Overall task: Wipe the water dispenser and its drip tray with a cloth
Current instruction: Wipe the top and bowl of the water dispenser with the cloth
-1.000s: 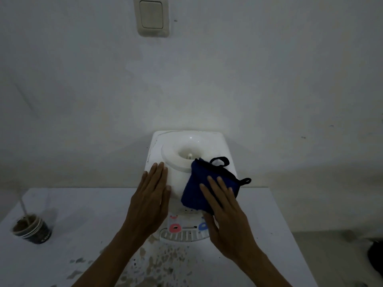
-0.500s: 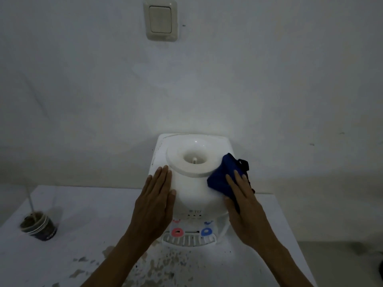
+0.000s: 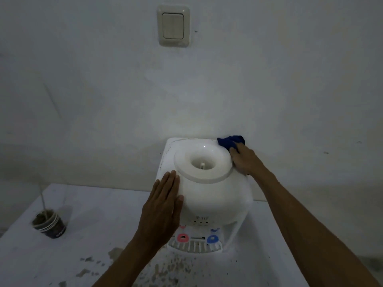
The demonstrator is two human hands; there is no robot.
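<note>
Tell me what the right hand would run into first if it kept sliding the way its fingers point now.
Probably the wall. The right hand presses the blue cloth at the back right corner of the water dispenser, fingers aimed backward; the gap behind is hard to judge.

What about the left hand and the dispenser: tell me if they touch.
Touching. The head view shows the left hand lying flat, palm down, on the dispenser's front left top, fingers against its white shell with no gap.
</note>
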